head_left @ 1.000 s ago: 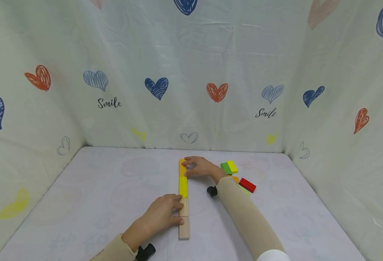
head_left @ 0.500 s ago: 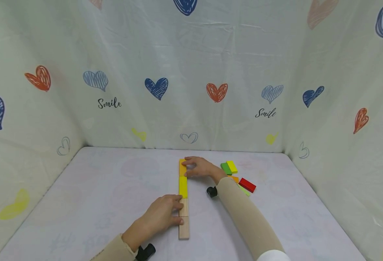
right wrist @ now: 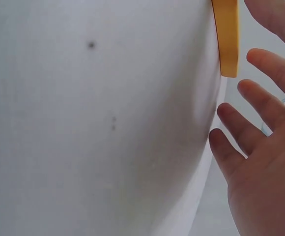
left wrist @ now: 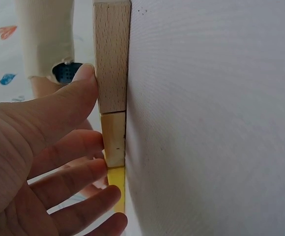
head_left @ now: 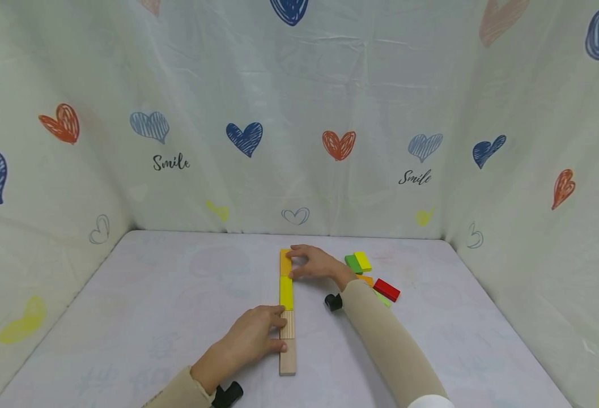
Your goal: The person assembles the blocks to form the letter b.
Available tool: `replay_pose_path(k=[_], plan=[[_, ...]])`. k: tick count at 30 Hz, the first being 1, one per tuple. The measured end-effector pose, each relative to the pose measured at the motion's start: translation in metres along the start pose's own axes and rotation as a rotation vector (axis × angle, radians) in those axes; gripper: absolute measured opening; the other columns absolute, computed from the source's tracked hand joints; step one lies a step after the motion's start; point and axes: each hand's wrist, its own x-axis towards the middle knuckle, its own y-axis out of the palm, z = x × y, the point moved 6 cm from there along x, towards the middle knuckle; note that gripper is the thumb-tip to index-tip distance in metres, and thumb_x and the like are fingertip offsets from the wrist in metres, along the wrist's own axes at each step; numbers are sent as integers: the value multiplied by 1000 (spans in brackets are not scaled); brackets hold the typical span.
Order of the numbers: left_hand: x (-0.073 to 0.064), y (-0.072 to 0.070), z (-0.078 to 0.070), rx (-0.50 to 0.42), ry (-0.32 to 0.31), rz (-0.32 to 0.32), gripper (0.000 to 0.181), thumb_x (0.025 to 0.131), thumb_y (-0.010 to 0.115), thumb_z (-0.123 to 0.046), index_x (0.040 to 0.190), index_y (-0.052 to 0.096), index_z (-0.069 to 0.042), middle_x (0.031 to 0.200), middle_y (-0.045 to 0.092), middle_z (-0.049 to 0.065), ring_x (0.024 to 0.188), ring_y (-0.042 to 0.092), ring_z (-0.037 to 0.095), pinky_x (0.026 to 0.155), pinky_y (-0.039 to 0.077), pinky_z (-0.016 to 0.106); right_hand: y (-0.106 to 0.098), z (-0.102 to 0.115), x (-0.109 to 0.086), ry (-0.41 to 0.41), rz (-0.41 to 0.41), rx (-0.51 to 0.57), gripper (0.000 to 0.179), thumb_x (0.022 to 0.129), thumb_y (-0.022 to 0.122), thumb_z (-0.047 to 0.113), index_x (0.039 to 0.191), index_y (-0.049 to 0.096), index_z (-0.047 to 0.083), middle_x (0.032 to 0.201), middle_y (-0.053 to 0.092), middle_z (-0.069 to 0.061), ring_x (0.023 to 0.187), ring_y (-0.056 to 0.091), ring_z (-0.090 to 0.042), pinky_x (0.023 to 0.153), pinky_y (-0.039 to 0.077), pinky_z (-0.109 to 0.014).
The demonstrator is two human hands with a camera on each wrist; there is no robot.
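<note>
Four-sided flat blocks lie end to end in a straight line: an orange block [head_left: 284, 264] at the far end, a yellow block [head_left: 286, 293], a striped wooden block [head_left: 290, 327], then a plain wooden block [head_left: 288, 364] nearest me. My left hand [head_left: 250, 335] rests along the left side of the line, thumb at the plain wooden block and spread fingertips by the striped and yellow ones. At the far end, my right hand [head_left: 319, 264] has its fingertips at the right side of the orange block. In the right wrist view its fingers [right wrist: 241, 128] are spread, with nothing between them.
Right of the row, partly behind the right forearm, lie loose blocks: green [head_left: 353, 263], yellow [head_left: 362, 260], orange [head_left: 366, 280], red [head_left: 386, 289] and light green [head_left: 383, 299]. The white table [head_left: 177, 294] is enclosed by a heart-printed curtain [head_left: 289, 181].
My right hand has shifted very slightly to the right at the orange block. The left hand and the blocks have kept their places.
</note>
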Motion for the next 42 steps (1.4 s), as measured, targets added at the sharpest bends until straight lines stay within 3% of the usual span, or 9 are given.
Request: replay_pose_path(k=[12, 21, 36, 42], plan=[[-2, -1, -1, -5, 6, -1, 49, 74, 80, -36, 114, 71, -8, 131, 58, 12, 119, 54, 33, 98, 45, 49, -7, -2, -22, -21, -56, 8, 60, 79, 74, 44, 134, 56, 26, 147, 41, 10, 138, 31, -18, 113, 27, -48], [-2, 1, 1, -15, -7, -1, 50, 73, 81, -37, 113, 71, -8, 132, 57, 12, 119, 54, 33, 99, 45, 49, -8, -10, -46, 0, -84, 5, 56, 81, 74, 41, 132, 58, 25, 146, 41, 9, 138, 31, -19, 111, 30, -50], [-1, 1, 1, -18, -10, -9, 50, 73, 81, -36, 114, 71, -8, 133, 57, 11, 119, 54, 33, 99, 44, 49, -28, -20, -90, 42, -199, -25, 59, 83, 74, 38, 136, 53, 22, 145, 43, 2, 136, 33, -23, 110, 31, -51], [-2, 2, 0, -28, -23, 0, 51, 73, 81, -36, 115, 70, -9, 134, 56, 11, 121, 53, 33, 99, 44, 49, -40, -31, -107, -33, -260, -12, 59, 81, 77, 35, 133, 56, 19, 139, 48, 1, 133, 37, -23, 109, 33, -47]])
